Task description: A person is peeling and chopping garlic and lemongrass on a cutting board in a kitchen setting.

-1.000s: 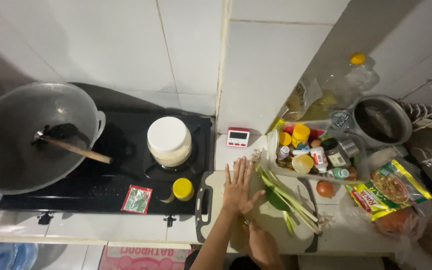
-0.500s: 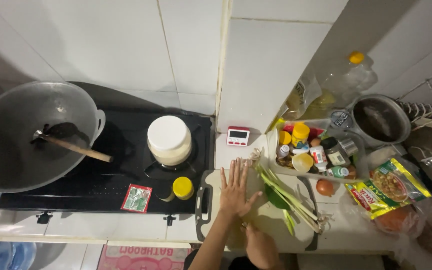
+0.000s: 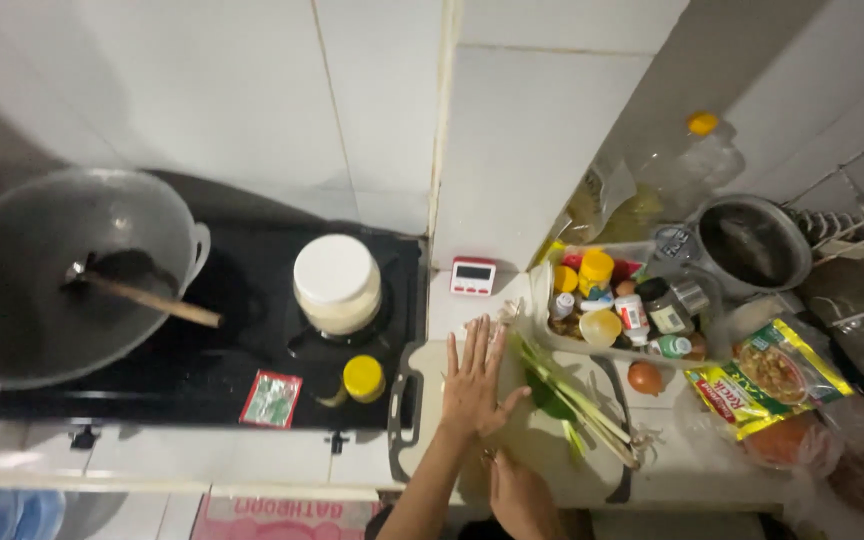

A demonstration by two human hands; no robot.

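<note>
My left hand (image 3: 477, 385) lies spread, palm down, on the pale cutting board (image 3: 430, 395), fingers apart and holding nothing. Its thumb points toward a bunch of green leaves and pale stalks (image 3: 574, 402) lying just to its right on the board. My right hand (image 3: 520, 495) sits at the near edge of the board, below the left hand, and is partly cut off by the frame. Whether it holds anything cannot be made out.
A black stove (image 3: 202, 365) on the left carries a grey wok (image 3: 42, 270) with a wooden-handled spatula (image 3: 152, 300), a white-lidded tub (image 3: 337, 285), a yellow-capped bottle (image 3: 362, 378) and a sachet (image 3: 271, 398). A timer (image 3: 473, 276), a tray of jars (image 3: 612, 312), an onion (image 3: 645, 377), a noodle packet (image 3: 767, 375) and a pot (image 3: 752, 245) stand to the right.
Almost nothing differs. My left hand stays spread over the board with only a slight shift, and my right hand keeps its place.
</note>
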